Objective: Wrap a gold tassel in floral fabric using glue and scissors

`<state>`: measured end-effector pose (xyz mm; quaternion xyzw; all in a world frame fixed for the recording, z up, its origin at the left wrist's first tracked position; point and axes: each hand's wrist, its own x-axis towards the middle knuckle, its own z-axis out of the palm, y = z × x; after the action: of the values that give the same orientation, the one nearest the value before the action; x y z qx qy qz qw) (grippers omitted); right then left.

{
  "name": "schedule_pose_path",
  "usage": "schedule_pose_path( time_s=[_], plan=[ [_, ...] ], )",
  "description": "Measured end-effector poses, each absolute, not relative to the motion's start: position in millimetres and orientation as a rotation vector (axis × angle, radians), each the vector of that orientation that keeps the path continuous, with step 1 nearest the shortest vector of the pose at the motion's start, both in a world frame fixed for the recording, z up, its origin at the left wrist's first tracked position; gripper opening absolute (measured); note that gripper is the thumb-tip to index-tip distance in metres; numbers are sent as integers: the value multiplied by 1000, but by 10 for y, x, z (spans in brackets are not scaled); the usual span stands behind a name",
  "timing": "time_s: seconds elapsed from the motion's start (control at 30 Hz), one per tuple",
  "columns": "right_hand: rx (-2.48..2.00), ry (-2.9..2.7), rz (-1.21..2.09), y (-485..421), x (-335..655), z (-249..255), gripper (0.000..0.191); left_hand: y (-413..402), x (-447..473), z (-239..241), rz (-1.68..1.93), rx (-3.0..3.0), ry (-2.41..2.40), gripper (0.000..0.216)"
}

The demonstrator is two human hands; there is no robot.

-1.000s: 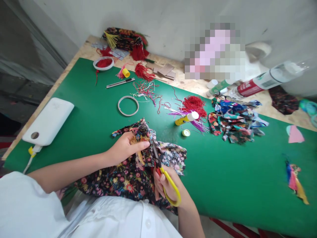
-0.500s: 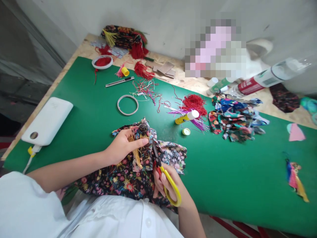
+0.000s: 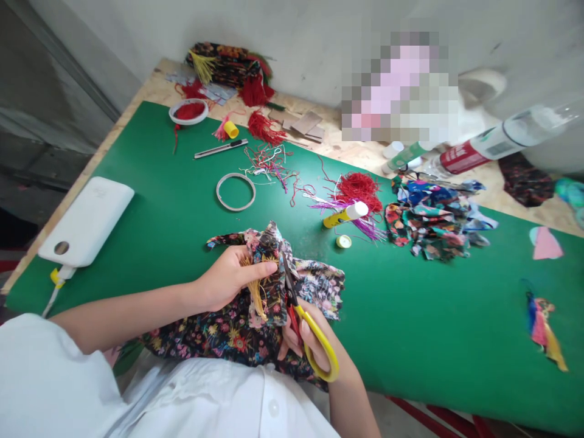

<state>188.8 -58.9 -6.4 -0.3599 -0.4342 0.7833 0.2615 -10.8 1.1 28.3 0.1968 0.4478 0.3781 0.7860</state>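
My left hand [image 3: 228, 277] pinches a folded piece of dark floral fabric [image 3: 270, 243], with a golden thread tassel [image 3: 258, 295] hanging below the thumb. In my right hand [image 3: 303, 331] is a pair of scissors [image 3: 314, 340] with yellow and red handles. Their blades lie along the right edge of the held fabric; whether they bite into it I cannot tell. More of the floral cloth spreads over my lap and the table's near edge, and a paler piece of it [image 3: 326, 283] lies right of the blades.
Ahead stand a yellow glue stick [image 3: 340, 218] and its cap [image 3: 344, 242]. Beyond lie a tape ring [image 3: 219, 193], a box cutter [image 3: 221, 148] and red threads [image 3: 358, 191]. Fabric scraps [image 3: 438, 213] sit to the right, a white power bank [image 3: 89, 222] to the left.
The held fabric has shifted slightly down and right, its top fold now showing more pink flowers. The scissors have moved a little the same way. Both hands keep their hold.
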Motion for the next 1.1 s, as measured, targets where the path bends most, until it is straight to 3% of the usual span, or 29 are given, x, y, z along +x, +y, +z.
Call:
schedule_pose_path(
  time_s=[0.57, 1.1],
  plan=[
    [-1014, -1026, 2175, -637, 1887, -210, 58, 1, -123, 215, 775, 391, 917, 36],
    [-990, -1101, 2156, -642, 1908, -173, 48, 0, -121, 215, 838, 440, 951, 40]
  ],
)
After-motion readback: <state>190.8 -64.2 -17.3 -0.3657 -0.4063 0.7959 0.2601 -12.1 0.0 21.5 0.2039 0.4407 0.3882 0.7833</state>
